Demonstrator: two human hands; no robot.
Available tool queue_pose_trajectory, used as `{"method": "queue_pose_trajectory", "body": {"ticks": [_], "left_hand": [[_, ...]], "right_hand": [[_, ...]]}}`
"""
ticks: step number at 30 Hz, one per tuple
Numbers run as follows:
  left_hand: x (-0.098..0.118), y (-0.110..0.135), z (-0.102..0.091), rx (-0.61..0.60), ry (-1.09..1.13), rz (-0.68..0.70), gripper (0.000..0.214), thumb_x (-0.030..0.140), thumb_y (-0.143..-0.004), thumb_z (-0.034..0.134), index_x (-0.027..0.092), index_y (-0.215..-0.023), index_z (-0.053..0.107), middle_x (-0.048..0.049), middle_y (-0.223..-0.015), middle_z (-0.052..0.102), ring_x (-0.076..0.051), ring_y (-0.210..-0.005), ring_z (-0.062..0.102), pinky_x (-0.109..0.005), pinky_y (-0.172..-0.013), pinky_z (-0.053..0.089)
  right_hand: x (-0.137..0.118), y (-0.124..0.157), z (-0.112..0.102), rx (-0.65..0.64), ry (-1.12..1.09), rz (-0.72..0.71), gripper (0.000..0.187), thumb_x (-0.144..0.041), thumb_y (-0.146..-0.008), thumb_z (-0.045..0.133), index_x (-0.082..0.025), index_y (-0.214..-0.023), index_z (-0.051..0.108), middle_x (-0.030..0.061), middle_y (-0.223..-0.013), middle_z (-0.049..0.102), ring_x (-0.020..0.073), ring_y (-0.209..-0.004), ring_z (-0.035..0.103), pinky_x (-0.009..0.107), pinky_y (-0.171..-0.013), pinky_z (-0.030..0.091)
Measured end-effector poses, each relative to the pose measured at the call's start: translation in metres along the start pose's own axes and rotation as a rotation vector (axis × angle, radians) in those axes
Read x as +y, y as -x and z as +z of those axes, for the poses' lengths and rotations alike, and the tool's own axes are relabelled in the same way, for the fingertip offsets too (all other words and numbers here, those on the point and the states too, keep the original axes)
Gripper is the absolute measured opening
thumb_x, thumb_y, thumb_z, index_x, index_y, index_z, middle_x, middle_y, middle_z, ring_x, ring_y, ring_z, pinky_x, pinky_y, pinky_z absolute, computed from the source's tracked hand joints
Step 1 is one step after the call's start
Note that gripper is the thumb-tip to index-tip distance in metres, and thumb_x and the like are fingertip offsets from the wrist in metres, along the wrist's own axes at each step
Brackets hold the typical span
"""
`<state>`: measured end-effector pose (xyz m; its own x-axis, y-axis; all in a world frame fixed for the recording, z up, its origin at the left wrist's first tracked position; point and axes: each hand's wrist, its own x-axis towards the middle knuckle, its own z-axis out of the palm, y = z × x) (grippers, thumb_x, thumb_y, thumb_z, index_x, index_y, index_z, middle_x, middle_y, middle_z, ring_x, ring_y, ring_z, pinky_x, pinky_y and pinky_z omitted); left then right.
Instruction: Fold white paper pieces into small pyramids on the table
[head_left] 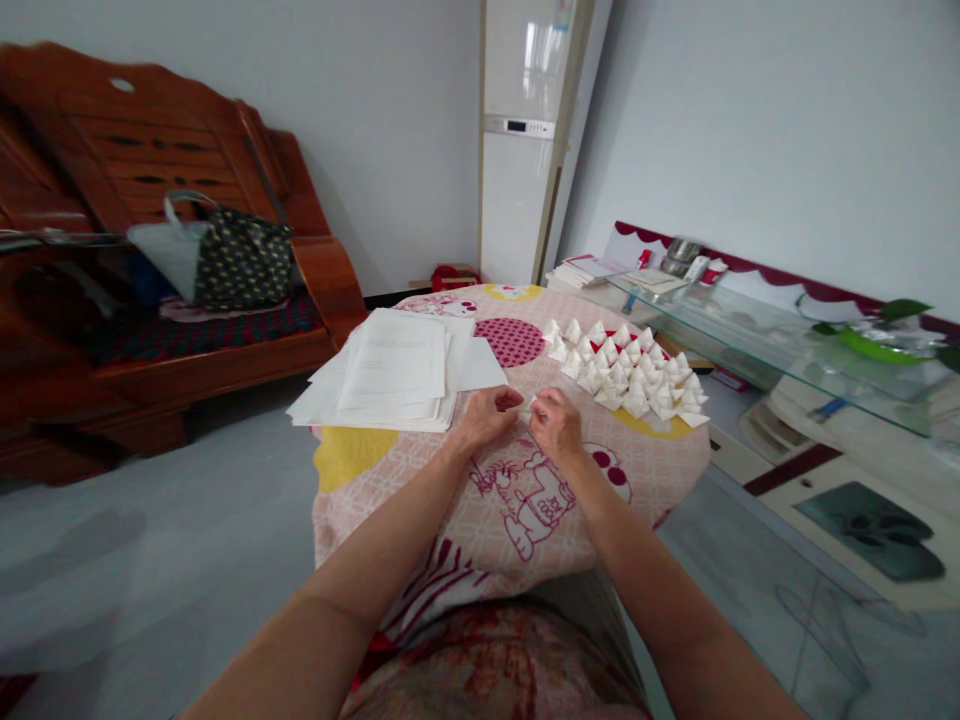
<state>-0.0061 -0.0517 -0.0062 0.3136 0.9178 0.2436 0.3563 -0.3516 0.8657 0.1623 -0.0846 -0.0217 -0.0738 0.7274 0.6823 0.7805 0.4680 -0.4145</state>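
Note:
My left hand (487, 415) and my right hand (555, 420) meet over a small table covered with a pink cartoon-print cloth (517, 500). Both pinch a small piece of white paper (527, 405) between their fingertips. Just beyond my right hand lies a cluster of several folded white paper shapes (630, 375). A stack of white paper sheets (397, 375) lies beyond my left hand, at the table's left edge.
A dark wooden bench (187, 330) with a patterned bag (236, 260) stands at the left. A tall white air-conditioner unit (525, 140) stands in the corner. A glass shelf (750, 320) with books, cups and a green bowl runs along the right wall.

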Motion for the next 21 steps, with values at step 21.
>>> {"method": "queue_pose_trajectory", "body": {"ticks": [21], "left_hand": [[0.0056, 0.0009, 0.0046, 0.057, -0.304, -0.038, 0.032, 0.004, -0.074, 0.054, 0.014, -0.095, 0.075, 0.0013, -0.062, 0.067, -0.012, -0.058, 0.059, -0.022, -0.060, 0.043]], "right_hand": [[-0.0035, 0.0008, 0.0046, -0.034, -0.012, 0.002, 0.021, -0.003, -0.074, 0.057, -0.022, -0.070, 0.065, 0.0098, -0.096, 0.066, 0.0227, -0.088, 0.063, 0.033, -0.081, 0.053]]}}
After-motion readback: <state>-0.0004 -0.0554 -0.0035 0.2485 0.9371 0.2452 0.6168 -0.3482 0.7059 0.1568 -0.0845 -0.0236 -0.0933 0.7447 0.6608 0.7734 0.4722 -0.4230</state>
